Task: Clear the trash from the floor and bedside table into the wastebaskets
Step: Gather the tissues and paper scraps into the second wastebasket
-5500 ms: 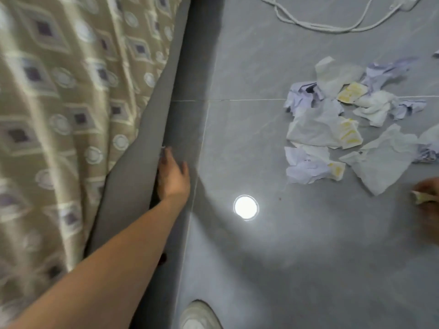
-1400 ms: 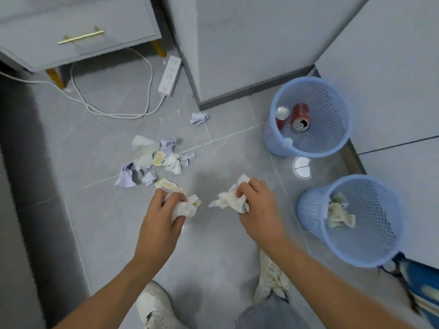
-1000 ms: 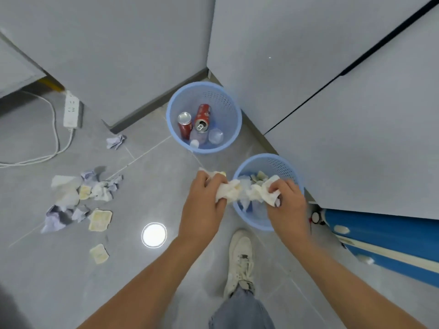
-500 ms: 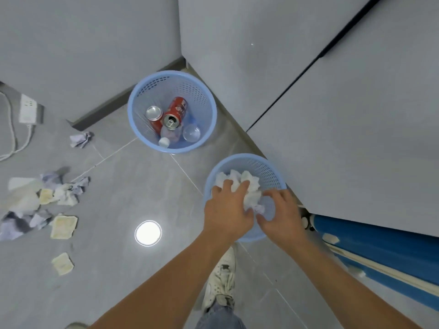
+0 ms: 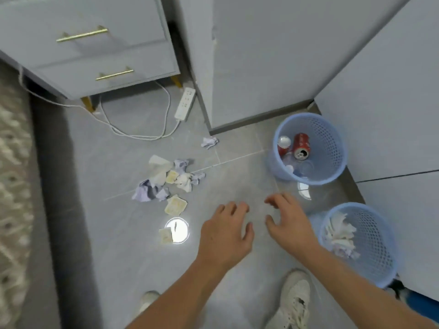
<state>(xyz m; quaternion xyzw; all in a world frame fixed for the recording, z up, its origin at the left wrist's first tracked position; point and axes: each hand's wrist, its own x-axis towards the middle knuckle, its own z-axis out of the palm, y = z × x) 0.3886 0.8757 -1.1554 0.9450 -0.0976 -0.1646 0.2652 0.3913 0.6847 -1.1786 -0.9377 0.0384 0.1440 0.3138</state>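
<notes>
Both hands are empty, with fingers spread loosely: the left hand [image 5: 225, 231] and the right hand [image 5: 288, 224] are above the floor. The paper trash [image 5: 166, 179] lies at 11 o'clock from them. The near wastebasket [image 5: 370, 264] at 3 o'clock holds tissues; the far wastebasket [image 5: 332, 148] at 1 o'clock holds cans.

Both hands [image 5: 256, 231] released tissues [image 5: 339, 236] into wastebasket [image 5: 377, 255].

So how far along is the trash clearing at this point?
Partly done. The near wastebasket holds crumpled tissues; the far wastebasket holds cans. Nothing is in hand: the left hand and right hand are open and empty above the floor. Left: the paper pile, a lone wad and two yellowish pieces. The bedside table's top is out of view.
</notes>
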